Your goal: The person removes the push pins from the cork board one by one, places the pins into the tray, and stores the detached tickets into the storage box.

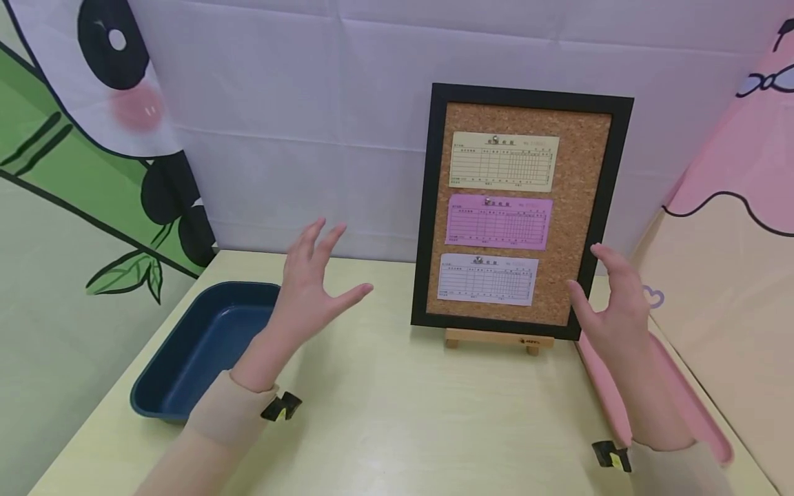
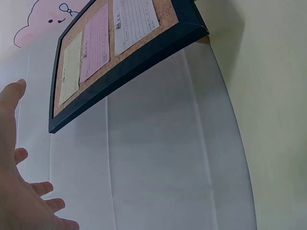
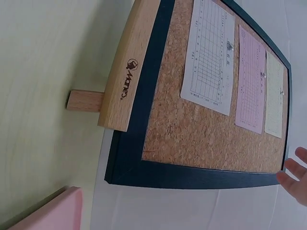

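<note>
A black-framed cork board [image 1: 583, 207] leans on a small wooden easel [image 1: 499, 338]. Three printed slips hang on it in a column, each with a pin at its top: a yellow slip [image 1: 504, 162], a pink slip [image 1: 498, 222] and a white slip [image 1: 487, 280]. My left hand [image 1: 307, 296] is raised with spread fingers, left of the board and by the blue tray [image 1: 180, 344], holding nothing. Beside the board's right edge is my right hand [image 1: 617, 313], fingers apart and nothing in it. Whether its fingertips touch the frame, I cannot tell.
A pink tray [image 1: 695, 406] lies on the right side of the pale table [image 1: 403, 420], partly hidden beneath my right forearm. Behind the table hangs a pale cloth [image 1: 310, 103] with cartoon figures. The blue tray's far right corner is behind my left hand.
</note>
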Demonstrator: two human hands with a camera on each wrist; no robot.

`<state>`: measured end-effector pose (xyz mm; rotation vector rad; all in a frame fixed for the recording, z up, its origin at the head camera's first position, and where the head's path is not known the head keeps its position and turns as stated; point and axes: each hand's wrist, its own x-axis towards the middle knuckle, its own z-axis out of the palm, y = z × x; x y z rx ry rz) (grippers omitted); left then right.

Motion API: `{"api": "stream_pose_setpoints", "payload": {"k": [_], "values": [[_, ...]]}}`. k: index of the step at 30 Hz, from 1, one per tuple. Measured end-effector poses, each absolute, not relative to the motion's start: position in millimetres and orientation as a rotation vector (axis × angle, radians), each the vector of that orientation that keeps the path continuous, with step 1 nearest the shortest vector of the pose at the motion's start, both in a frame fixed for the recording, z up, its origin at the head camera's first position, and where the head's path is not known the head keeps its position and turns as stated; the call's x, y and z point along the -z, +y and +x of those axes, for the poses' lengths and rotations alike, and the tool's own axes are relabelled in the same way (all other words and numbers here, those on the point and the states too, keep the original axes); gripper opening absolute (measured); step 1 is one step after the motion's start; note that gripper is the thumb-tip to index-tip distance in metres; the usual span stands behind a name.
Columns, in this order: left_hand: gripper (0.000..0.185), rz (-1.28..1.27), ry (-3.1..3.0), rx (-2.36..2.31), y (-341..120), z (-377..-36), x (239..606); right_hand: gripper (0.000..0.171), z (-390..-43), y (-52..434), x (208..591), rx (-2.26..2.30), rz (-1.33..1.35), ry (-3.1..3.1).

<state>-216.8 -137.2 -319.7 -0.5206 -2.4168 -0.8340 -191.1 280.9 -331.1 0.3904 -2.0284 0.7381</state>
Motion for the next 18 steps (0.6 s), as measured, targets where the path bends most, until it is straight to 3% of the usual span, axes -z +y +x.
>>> {"api": "stream_pose_setpoints", "payload": {"k": [18], "values": [[0.086,-0.640,-2.249,0.977,-74.4,-254.9,285.0,0.048,-239.6,245.0,288.6,-0.737,0.467,-1.906]]}}
